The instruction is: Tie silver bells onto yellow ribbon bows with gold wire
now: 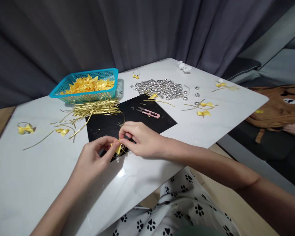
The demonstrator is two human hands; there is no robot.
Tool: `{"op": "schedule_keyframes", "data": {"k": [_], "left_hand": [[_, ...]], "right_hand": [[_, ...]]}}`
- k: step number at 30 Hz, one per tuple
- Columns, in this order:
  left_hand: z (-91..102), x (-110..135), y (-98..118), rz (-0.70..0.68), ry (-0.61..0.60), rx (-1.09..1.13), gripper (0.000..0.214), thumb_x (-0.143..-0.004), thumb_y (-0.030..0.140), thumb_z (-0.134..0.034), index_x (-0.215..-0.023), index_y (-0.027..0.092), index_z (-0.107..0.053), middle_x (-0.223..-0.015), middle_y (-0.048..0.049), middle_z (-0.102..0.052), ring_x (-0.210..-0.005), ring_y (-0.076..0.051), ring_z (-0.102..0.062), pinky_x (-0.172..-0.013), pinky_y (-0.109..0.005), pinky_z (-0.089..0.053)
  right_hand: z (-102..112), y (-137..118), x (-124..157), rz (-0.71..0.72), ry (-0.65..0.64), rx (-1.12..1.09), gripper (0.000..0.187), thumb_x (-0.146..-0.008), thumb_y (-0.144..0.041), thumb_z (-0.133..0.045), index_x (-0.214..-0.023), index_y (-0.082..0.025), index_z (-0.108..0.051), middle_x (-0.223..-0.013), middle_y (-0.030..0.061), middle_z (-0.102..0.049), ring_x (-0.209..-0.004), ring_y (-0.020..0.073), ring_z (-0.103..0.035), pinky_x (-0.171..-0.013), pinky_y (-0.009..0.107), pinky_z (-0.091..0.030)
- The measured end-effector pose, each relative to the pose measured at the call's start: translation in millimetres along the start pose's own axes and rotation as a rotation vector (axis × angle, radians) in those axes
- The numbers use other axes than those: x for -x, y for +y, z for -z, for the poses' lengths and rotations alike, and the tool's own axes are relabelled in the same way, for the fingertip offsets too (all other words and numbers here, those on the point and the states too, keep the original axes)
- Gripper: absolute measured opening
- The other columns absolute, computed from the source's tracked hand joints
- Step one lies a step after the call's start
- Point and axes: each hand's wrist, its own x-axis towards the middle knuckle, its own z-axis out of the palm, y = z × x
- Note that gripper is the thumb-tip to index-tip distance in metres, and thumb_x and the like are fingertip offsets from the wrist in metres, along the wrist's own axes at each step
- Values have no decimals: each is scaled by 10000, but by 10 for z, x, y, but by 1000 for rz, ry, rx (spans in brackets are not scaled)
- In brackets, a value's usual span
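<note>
Over the near edge of a black mat [135, 116], both hands pinch one small yellow ribbon bow [118, 149]. My left hand [98, 151] has its thumb and forefinger closed on the bow's left side. From the right, my right hand [141, 139] is closed at the bow's top, thumb and forefinger together. A small silver bell [122, 146] sits against the bow, and a thin gold cord loops below it. Fingertips partly hide the knot area. Beyond the right hand, pink-handled thread snips [148, 112] lie on the mat.
A blue basket [83, 96] of yellow bows stands at the back left, with a bundle of gold cords [98, 108] before it. Many silver bells [162, 88] are spread behind the mat. Loose bows [204, 113] and cords lie right and left; crumpled white tissue [184, 67] sits at the back.
</note>
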Motion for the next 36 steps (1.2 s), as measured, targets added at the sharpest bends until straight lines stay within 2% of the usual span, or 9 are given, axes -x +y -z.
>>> {"op": "schedule_keyframes", "data": {"k": [4,10,13,17,19,23,27,31,36], "left_hand": [[40,-6,26,53,-11,159,214,-678,391,-713,-716,181,-694,-694,-24,-662,-662,-159,-562,-588,-229,-420],[88,-28,3,166,81,403,195,-625,370,-775,-689,197,-712,-719,-17,-666,-699,-142,-558,-628,-214,-427],[77,-35,5,196,84,474,175,-607,345,-792,-674,200,-719,-693,-8,-665,-679,-129,-555,-624,-207,-423],[68,-38,9,225,101,531,159,-596,326,-802,-666,206,-726,-670,10,-675,-667,-104,-557,-623,-174,-416],[71,-38,5,226,116,544,157,-592,322,-806,-660,204,-728,-664,13,-681,-667,-99,-562,-625,-166,-417],[81,-34,4,208,127,567,161,-581,321,-813,-659,204,-734,-656,12,-687,-653,-100,-563,-609,-165,-422],[80,-25,20,207,133,597,172,-560,322,-818,-646,196,-737,-646,10,-685,-647,-98,-562,-605,-161,-429],[74,-23,36,217,118,596,163,-560,313,-811,-630,190,-730,-628,19,-666,-627,-79,-541,-588,-140,-413],[76,-17,47,213,120,586,139,-569,300,-799,-626,195,-727,-629,13,-665,-641,-91,-547,-593,-151,-415]], "right_hand": [[21,-14,-7,-47,71,-147,90,-803,-123,-534,-754,-106,-607,-677,-7,-474,-598,81,-411,-581,224,-343],[128,-15,26,-47,190,-280,324,-891,-59,-345,-1055,-105,-619,-744,1,-506,-700,89,-469,-662,228,-393],[137,-26,54,15,168,-312,365,-906,-57,-314,-1181,-124,-544,-745,-9,-486,-706,87,-481,-683,228,-409],[103,-61,83,16,181,-350,427,-924,-104,-346,-1345,-166,-317,-748,-17,-515,-720,94,-519,-705,235,-426],[80,-71,97,-20,171,-354,355,-924,-129,-371,-1275,-160,-333,-760,-7,-559,-699,91,-526,-655,222,-416],[45,-71,128,-12,143,-309,46,-915,-200,-427,-914,-162,-454,-752,0,-585,-584,60,-473,-545,190,-354],[33,-71,152,70,219,-152,84,-861,-153,-479,-779,-157,-498,-634,-34,-475,-520,53,-363,-519,196,-304],[21,-76,159,90,166,-106,90,-820,-96,-472,-758,-157,-495,-599,-42,-429,-537,61,-371,-522,198,-286],[5,-75,155,65,178,-133,87,-825,-97,-469,-763,-158,-476,-588,-52,-403,-531,58,-362,-528,194,-282]]}}
